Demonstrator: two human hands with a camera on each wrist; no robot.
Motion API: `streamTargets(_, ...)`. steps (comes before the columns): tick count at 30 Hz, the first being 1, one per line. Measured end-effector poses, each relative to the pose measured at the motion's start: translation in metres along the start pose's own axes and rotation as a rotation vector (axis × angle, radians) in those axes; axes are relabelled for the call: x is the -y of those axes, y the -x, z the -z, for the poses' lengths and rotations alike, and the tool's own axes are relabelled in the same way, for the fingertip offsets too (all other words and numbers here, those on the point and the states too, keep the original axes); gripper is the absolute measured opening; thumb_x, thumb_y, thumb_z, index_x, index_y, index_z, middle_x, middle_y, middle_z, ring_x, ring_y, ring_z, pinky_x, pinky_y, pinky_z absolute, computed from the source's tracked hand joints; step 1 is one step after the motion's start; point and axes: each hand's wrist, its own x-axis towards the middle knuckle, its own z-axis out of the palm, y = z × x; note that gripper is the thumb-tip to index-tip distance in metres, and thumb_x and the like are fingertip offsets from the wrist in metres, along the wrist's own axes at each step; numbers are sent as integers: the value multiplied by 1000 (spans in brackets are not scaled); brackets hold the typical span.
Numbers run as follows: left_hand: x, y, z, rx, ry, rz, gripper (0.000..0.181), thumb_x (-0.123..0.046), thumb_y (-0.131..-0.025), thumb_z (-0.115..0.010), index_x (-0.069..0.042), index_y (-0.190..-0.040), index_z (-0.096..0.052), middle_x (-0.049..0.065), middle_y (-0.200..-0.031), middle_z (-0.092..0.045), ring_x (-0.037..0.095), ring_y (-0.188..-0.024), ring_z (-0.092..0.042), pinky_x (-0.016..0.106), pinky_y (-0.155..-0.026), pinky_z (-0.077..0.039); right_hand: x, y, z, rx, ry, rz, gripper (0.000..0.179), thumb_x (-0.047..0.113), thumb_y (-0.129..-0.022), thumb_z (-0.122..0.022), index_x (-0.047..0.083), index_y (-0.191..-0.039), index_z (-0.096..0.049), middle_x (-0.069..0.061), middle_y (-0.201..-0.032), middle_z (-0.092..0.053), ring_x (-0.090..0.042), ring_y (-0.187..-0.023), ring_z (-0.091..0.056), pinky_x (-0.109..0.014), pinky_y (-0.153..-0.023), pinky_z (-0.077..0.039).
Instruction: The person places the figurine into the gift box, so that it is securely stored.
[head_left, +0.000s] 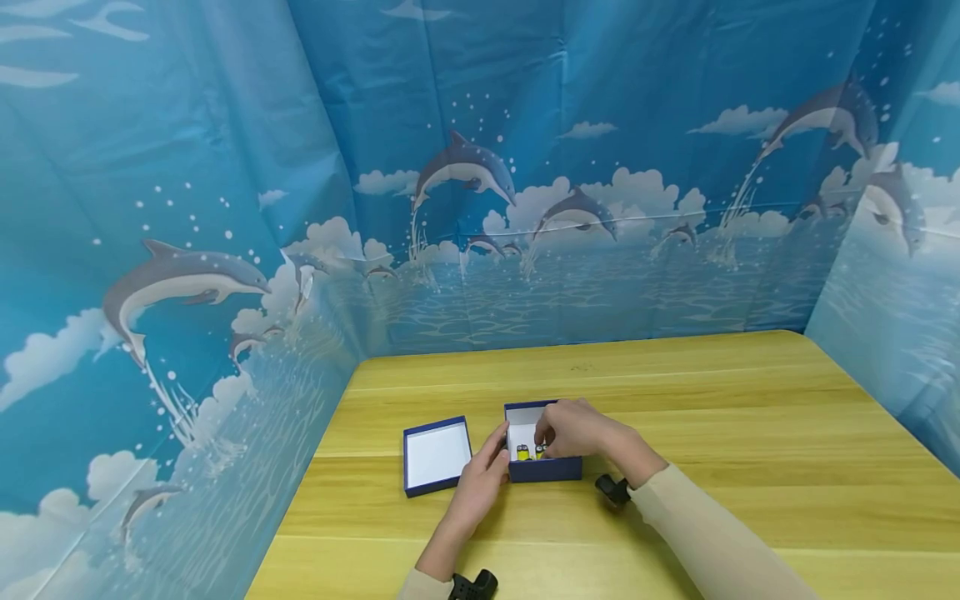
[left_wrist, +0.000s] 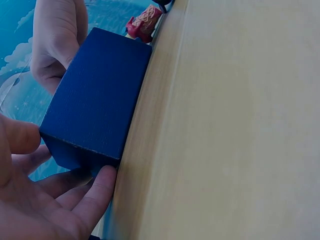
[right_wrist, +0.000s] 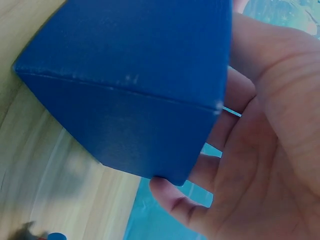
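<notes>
A dark blue box (head_left: 545, 471) with a white inside stands on the table. One small yellow figure (head_left: 522, 453) with big round eyes is upright by its front wall. Beside it, my right hand (head_left: 577, 429) reaches over the right side and pinches a second yellow figure (head_left: 540, 452), partly covered by the fingers. My left hand (head_left: 480, 483) holds the box's left end; in the left wrist view its thumb (left_wrist: 22, 136) is at one corner and the other fingers lie along the end wall. The right wrist view has the right fingers (right_wrist: 232, 95) mostly hidden behind the box.
The shallow blue lid (head_left: 437, 455), white inside, lies left of the box on the yellow wooden table (head_left: 712, 400). Past the box's far end in the left wrist view is a red item with a waffle-patterned part (left_wrist: 147, 22). Dolphin-printed curtains (head_left: 480, 275) surround the table.
</notes>
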Motion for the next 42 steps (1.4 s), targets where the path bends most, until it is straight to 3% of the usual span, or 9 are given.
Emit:
streamTargets(8, -1, -1, 0, 5, 1, 17, 47, -31, -109, -43, -29, -157, -39, 4, -157, -41, 20, -128, -51, 39, -95, -53, 3, 3, 9, -10, -79, -3, 20, 18, -85, -83, 14, -103, -79, 10, -81, -67, -8, -73, -60, -35, -69, -53)
streamTargets(17, -1, -1, 0, 10, 18, 36, 48, -31, -110, -43, -30, -157, -38, 1, -158, -39, 21, -131, -49, 41, -97, -52, -1, 11, 19, -54, -119, 8, 28, 16, -86, -82, 11, -113, -77, -4, -107, -73, -27, -101, -66, -42, -81, -56)
streamTargets(26, -1, 0, 0, 13, 28, 12, 48, -28, -110, -42, -26, -158, -37, 6, -158, -39, 26, -132, -49, 44, -97, -52, -3, 26, 26, -130, -126, 10, 29, 16, -86, -82, 12, -114, -76, -4, -112, -73, -27, -104, -66, -43, -82, -56)
streamTargets(32, -1, 0, 0, 21, 31, 20, 48, -29, -110, -42, -29, -158, -37, 4, -158, -38, 25, -132, -49, 44, -98, -52, -5, 39, 31, -194, -73, 42, 29, 19, -86, -81, 15, -115, -76, 1, -112, -71, -25, -105, -65, -42, -83, -55)
streamTargets(42, 2, 0, 1, 29, 24, 15, 48, -30, -110, -42, -30, -158, -36, 4, -158, -39, 24, -127, -52, 42, -97, -52, -10, 58, 35, -236, -68, 31, 29, 22, -88, -80, 19, -116, -75, 1, -110, -70, -27, -103, -64, -42, -82, -54)
